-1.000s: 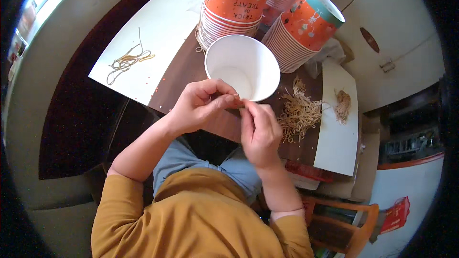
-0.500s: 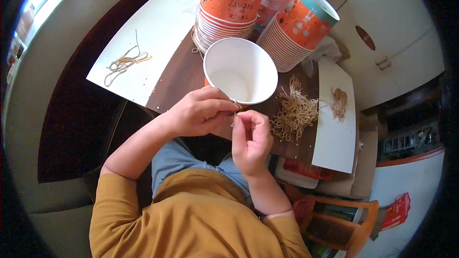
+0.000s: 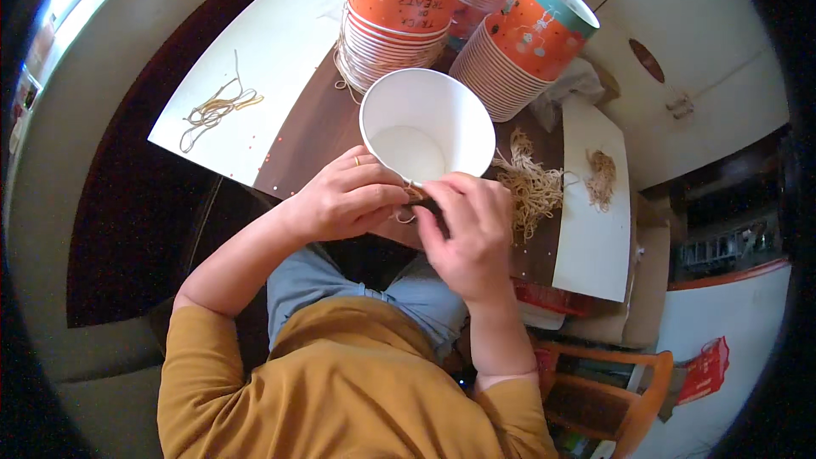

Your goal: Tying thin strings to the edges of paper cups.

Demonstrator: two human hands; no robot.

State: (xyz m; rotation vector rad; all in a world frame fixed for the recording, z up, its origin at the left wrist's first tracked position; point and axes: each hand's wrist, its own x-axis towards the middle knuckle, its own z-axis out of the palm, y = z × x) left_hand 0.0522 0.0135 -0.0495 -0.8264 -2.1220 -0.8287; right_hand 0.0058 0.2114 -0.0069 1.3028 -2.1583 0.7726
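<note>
A paper bucket [image 3: 429,123] with a white inside stands in front of me, its mouth tilted toward me. My left hand [image 3: 344,195] is closed at its near rim, thumb and fingertips pinched on a thin cord [image 3: 406,217] that shows as a small pale loop under the fingers. My right hand [image 3: 472,225] is at the same rim, its fingers curled over the edge and its thumb below, closed on the bucket's wall. The fingertips and the spot between them are partly hidden.
Behind stand a tall stack of orange paper buckets [image 3: 399,0] wound with cord and another stack [image 3: 535,34]. Right of the bucket lies a tangled heap of cords [image 3: 531,183], beyond it a smaller bundle [image 3: 601,178]. Loose cords [image 3: 217,110] lie on the table's white left part.
My right hand has moved up and right from pinching beside the left fingers, and its fingers now curl over the rim. My left hand stays at the rim, slightly turned.
</note>
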